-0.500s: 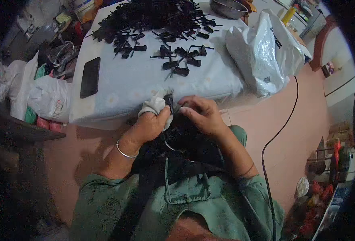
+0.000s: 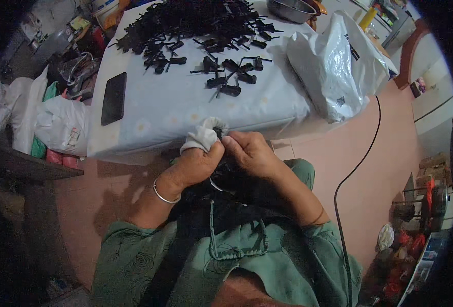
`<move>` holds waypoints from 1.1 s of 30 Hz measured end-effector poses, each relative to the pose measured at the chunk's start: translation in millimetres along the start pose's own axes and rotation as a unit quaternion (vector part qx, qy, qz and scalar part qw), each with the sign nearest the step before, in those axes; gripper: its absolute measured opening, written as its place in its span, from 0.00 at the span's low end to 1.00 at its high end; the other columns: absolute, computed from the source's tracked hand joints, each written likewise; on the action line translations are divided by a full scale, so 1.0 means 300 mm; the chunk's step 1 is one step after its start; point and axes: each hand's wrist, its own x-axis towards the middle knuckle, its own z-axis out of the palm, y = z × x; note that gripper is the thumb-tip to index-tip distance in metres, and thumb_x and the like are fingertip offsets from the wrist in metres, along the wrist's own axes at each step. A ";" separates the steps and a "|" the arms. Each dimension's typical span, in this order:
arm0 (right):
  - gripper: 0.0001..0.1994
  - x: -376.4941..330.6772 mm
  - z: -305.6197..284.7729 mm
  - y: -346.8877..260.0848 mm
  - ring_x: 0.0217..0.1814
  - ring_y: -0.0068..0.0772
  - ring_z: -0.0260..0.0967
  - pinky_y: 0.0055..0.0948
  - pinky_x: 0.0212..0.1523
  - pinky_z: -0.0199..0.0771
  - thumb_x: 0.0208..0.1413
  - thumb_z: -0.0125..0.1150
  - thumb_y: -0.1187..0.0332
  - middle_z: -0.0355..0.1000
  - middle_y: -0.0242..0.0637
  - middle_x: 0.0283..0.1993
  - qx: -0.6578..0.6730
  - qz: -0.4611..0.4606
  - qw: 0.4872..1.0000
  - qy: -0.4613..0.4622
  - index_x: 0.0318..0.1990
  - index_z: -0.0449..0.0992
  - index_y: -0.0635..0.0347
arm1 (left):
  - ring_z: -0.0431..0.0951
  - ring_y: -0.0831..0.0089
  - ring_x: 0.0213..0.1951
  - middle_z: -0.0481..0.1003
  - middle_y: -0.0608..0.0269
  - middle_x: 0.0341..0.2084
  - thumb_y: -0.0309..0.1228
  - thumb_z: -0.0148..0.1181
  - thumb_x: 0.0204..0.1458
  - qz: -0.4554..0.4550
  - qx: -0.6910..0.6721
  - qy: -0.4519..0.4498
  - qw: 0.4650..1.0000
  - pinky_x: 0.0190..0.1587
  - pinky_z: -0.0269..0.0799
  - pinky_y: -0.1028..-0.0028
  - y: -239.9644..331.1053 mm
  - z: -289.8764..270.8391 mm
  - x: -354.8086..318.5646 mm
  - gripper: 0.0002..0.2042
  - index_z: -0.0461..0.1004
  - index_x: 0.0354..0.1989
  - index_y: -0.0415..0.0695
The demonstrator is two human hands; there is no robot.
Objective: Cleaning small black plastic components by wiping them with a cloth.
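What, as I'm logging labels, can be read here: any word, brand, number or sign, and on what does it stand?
No text is legible.
White bag on the right side of the table: dark printing and a small square mark, too blurred to read.
White bag at the left: a small printed patch, too small to read.
White cloth in the left hand: no lettering visible.

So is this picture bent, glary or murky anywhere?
In the head view, straight edges bow toward the rim; glare streaks the white plastic bag; the heap of black parts largely merges together; the dark piece by the white cloth looks indistinct.
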 end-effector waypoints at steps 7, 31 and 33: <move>0.14 -0.009 0.092 0.068 0.20 0.24 0.53 0.31 0.23 0.61 0.57 0.46 0.64 0.60 0.46 0.17 0.177 0.045 0.982 0.052 0.27 0.68 0.66 | 0.68 0.55 0.39 0.67 0.45 0.36 0.24 0.47 0.47 0.037 0.098 -0.033 0.994 0.43 0.63 0.65 0.077 0.008 0.017 0.13 0.64 0.42 0.37; 0.12 0.114 -0.148 0.150 0.14 0.17 0.49 0.20 0.14 0.48 0.54 0.49 0.60 0.53 0.22 0.14 0.242 0.169 0.953 0.066 0.25 0.64 0.58 | 0.70 0.80 0.24 0.73 0.65 0.24 0.30 0.49 0.52 -0.121 -0.025 0.022 0.992 0.27 0.66 0.80 -0.032 -0.026 0.091 0.10 0.70 0.39 0.39; 0.11 0.120 -0.148 0.159 0.14 0.16 0.47 0.19 0.13 0.45 0.54 0.48 0.60 0.52 0.22 0.14 0.300 0.215 0.926 0.085 0.25 0.64 0.56 | 0.71 0.78 0.27 0.73 0.63 0.26 0.30 0.49 0.52 -0.165 -0.031 -0.007 0.986 0.30 0.68 0.78 -0.031 -0.024 0.096 0.10 0.71 0.38 0.39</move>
